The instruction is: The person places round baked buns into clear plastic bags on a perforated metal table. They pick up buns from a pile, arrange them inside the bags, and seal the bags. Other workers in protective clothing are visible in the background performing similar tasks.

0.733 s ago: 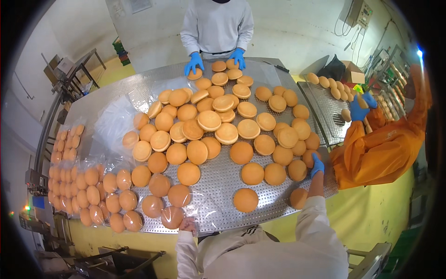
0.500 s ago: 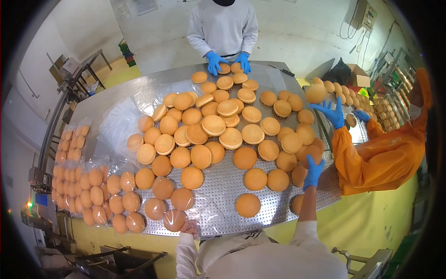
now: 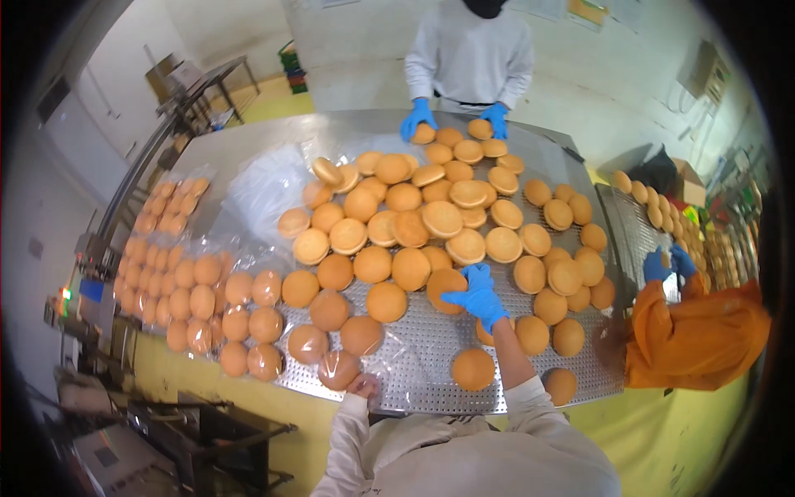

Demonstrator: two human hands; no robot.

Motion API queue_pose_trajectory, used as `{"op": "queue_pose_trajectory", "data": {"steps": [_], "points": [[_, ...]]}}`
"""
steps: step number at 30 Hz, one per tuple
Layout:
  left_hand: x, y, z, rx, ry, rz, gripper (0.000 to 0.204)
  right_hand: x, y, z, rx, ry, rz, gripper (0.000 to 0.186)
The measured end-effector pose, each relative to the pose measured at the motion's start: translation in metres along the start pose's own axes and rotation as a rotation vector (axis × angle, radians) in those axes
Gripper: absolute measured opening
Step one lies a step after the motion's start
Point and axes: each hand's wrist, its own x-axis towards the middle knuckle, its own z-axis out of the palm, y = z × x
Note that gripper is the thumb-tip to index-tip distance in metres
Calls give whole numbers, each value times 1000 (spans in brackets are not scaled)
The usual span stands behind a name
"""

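Note:
Round golden-brown buns (image 3: pixel 411 269) lie spread and partly piled over a perforated metal table (image 3: pixel 439 348). My right hand (image 3: pixel 480 298), in a blue glove, grips the right side of a bun (image 3: pixel 439 286), its thumb lying over the top. Bare, my left hand (image 3: pixel 363 385) is closed at the table's near edge on the edge of a clear plastic bag (image 3: pixel 397 356). Several buns (image 3: pixel 339 369) sit inside that bag, left of the hand. A lone bun (image 3: pixel 473 369) rests just in front of my right forearm.
Filled bags of buns (image 3: pixel 199 298) cover the table's left end. Behind them lies a heap of flat clear bags (image 3: pixel 265 195). Across the table, a person's blue-gloved hands (image 3: pixel 495 120) touch buns. On the right, a person in orange (image 3: pixel 696 335) works beside a second table (image 3: pixel 633 228).
My right hand has moved left from the right-hand buns to a bun near the middle. My left hand stays at the bag. The view has shifted, and the person in orange has drawn both hands together.

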Motion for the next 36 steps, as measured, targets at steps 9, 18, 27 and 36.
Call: {"op": "queue_pose_trajectory", "data": {"steps": [9,18,27,36], "points": [[-63,52,50,169,141,288,10,-121,-37,44,536,-1252,179,58],[-72,116,110,804,88,883,15,-168,33,190,1322,-300,555,41],[-108,58,99,1005,185,440,34,-168,4,156,426,-178,436,56],[-111,24,88,896,81,-33,38,-205,-16,91,-432,-312,-642,45]]}}
